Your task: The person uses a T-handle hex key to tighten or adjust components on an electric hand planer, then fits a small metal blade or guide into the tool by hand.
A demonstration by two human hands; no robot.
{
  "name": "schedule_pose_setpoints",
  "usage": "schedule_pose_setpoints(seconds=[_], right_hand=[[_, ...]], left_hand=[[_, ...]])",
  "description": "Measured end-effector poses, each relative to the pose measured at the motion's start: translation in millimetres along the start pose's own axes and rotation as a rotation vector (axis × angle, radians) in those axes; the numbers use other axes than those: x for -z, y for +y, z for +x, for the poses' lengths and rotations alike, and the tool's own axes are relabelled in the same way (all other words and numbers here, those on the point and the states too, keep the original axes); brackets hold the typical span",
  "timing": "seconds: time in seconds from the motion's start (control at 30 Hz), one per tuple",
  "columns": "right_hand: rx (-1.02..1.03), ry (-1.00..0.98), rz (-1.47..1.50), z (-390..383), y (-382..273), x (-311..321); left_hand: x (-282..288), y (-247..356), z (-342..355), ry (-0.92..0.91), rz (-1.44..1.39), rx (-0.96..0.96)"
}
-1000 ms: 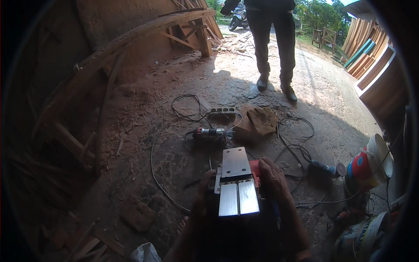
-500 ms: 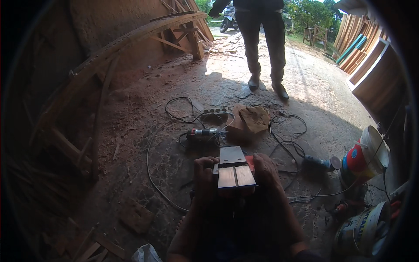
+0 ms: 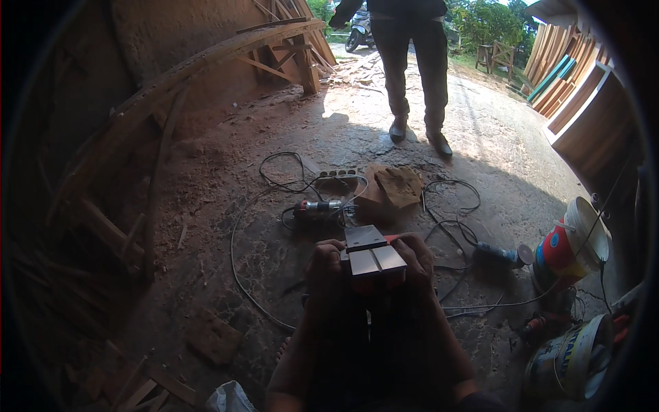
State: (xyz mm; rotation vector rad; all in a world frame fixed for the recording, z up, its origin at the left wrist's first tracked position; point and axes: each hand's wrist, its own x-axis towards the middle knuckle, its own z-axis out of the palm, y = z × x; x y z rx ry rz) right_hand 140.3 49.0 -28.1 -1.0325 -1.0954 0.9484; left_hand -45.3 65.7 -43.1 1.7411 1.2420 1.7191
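Observation:
An electric planer (image 3: pixel 374 261) is held in front of me with its flat metal sole turned up. The sole shows a front plate, a dark gap across it and a rear plate with a groove along the middle; a bit of red body shows at the side. My left hand (image 3: pixel 325 268) grips its left side, fingers curled. On the opposite side, my right hand (image 3: pixel 414 257) is closed around the red body. The underside of the planer is hidden by its sole and my hands.
Beyond the planer lie a power tool (image 3: pixel 317 208), a socket strip (image 3: pixel 338 174), a wood block (image 3: pixel 398 187) and looping cables. An angle grinder (image 3: pixel 504 255) and buckets (image 3: pixel 559 247) stand right. A person (image 3: pixel 412 75) stands ahead; a timber bench (image 3: pixel 206 58) lines the left.
Both hands have raised the planer slightly farther from me and tilted it, so its rear plate looks shorter. The tools on the floor lie as before.

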Motion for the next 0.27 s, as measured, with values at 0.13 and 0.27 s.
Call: schedule_pose_setpoints(seconds=[0.13,0.27], right_hand=[[-0.036,-0.002,0.056,4.6,-5.8,0.8],[0.019,-0.088,-0.132,14.9,-2.0,11.9]], left_hand=[[4.8,-17.5,-2.6,-0.03,-0.061,-0.185],[6.8,-20.7,-4.7,-0.044,-0.126,-0.179]])
